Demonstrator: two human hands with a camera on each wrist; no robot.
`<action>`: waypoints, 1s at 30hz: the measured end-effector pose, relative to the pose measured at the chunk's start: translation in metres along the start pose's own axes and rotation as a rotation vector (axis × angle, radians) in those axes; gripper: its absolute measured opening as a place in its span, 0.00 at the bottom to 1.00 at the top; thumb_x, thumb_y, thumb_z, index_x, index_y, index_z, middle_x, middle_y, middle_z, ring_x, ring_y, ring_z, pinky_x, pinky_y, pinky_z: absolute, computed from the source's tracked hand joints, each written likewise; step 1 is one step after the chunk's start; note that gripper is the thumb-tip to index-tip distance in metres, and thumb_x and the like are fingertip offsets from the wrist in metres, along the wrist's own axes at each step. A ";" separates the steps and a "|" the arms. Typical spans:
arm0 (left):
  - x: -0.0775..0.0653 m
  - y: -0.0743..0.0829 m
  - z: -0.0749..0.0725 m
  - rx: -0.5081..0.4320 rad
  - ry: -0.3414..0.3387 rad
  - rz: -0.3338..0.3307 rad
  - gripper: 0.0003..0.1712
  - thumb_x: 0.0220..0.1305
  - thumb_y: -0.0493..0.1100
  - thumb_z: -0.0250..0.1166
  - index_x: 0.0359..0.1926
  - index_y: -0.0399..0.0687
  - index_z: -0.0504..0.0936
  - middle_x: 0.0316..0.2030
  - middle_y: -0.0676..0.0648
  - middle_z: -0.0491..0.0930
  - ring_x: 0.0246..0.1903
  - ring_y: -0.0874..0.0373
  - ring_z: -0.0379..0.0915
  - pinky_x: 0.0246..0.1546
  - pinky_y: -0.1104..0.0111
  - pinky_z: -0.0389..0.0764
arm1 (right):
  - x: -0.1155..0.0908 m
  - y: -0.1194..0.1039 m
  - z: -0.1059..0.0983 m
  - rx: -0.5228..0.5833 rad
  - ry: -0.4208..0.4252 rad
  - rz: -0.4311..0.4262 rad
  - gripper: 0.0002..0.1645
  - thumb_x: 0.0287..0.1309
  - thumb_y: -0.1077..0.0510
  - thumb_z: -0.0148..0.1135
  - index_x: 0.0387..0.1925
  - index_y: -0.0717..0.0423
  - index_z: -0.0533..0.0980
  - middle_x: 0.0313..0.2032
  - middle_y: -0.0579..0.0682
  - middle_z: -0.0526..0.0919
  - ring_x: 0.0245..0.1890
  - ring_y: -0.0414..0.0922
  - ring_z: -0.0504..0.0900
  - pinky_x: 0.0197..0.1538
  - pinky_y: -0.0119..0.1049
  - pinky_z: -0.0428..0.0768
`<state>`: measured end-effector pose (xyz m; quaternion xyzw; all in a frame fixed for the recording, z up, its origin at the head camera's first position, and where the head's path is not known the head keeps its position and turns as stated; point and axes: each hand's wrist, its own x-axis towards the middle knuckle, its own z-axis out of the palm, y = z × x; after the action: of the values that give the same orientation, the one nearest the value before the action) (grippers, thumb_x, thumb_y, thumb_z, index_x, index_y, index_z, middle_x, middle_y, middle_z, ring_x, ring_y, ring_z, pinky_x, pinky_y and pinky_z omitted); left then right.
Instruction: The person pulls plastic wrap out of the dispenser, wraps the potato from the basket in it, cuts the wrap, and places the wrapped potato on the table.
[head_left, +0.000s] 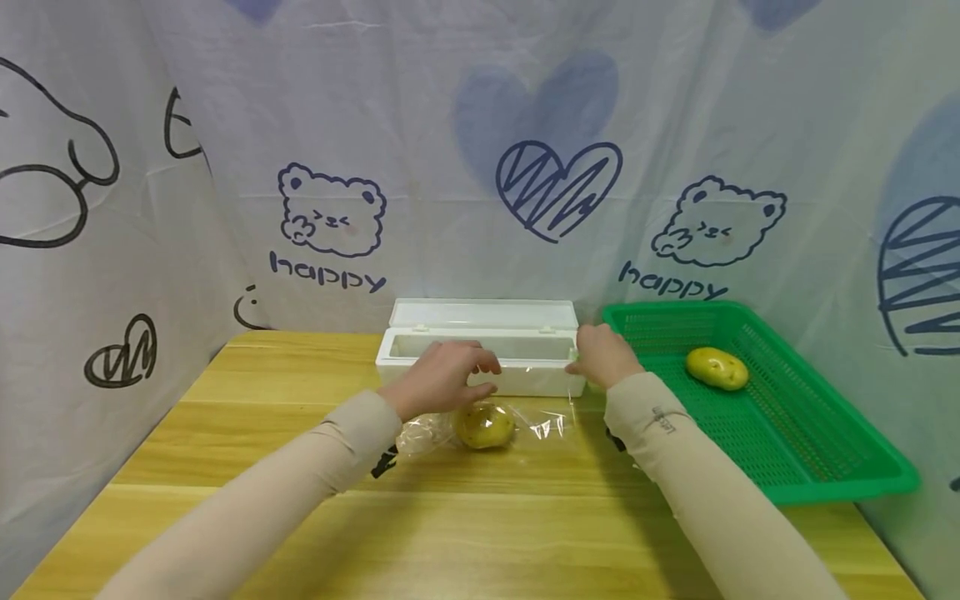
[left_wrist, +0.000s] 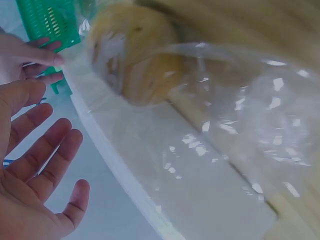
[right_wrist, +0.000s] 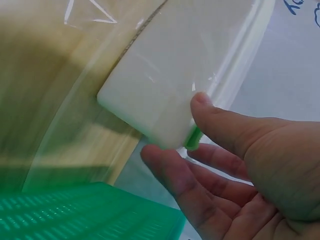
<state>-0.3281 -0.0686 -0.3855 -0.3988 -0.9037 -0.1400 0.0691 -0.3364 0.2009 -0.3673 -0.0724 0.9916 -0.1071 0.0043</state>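
Observation:
A potato [head_left: 486, 427] lies on the table under clear plastic wrap [head_left: 551, 423], in front of a white wrap dispenser box [head_left: 517, 381] with its lid raised. My left hand [head_left: 442, 377] hovers over the potato and wrap, fingers loosely bent and holding nothing; in the left wrist view its fingers [left_wrist: 52, 162] are spread beside the box. At the box's right end is my right hand [head_left: 606, 357]. Its thumb and fingers pinch a small green slider [right_wrist: 193, 138] on the box's edge, as the right wrist view shows. Wrap stretches across the box front.
To the right stands a green plastic basket [head_left: 783, 479] with another potato [head_left: 717, 368] in it. A printed cloth [head_left: 442, 242] hangs close behind the box. The wooden table [head_left: 480, 533] extends toward me.

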 end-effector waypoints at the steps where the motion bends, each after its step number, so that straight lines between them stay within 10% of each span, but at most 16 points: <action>1: 0.005 0.001 -0.001 -0.002 -0.003 0.000 0.14 0.72 0.48 0.72 0.53 0.49 0.89 0.48 0.48 0.90 0.48 0.53 0.87 0.49 0.54 0.87 | 0.000 0.001 0.000 0.001 0.000 -0.001 0.19 0.63 0.56 0.78 0.37 0.68 0.79 0.33 0.60 0.86 0.31 0.51 0.85 0.40 0.46 0.88; 16: 0.079 0.025 0.016 -0.055 -0.084 -0.074 0.14 0.76 0.46 0.68 0.56 0.45 0.89 0.49 0.45 0.91 0.51 0.50 0.87 0.53 0.52 0.89 | 0.003 0.011 0.004 0.018 0.013 0.036 0.19 0.59 0.57 0.81 0.40 0.69 0.84 0.39 0.62 0.90 0.38 0.55 0.89 0.46 0.48 0.89; 30: 0.121 0.034 0.044 -0.118 -0.002 -0.193 0.09 0.74 0.46 0.71 0.48 0.50 0.93 0.41 0.49 0.92 0.38 0.56 0.86 0.40 0.64 0.87 | 0.003 0.015 0.009 0.017 0.091 -0.004 0.18 0.58 0.54 0.83 0.37 0.66 0.86 0.38 0.60 0.91 0.37 0.55 0.88 0.47 0.51 0.88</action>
<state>-0.3852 0.0517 -0.3925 -0.3135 -0.9281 -0.1984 0.0307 -0.3415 0.2136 -0.3790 -0.0696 0.9896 -0.1187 -0.0407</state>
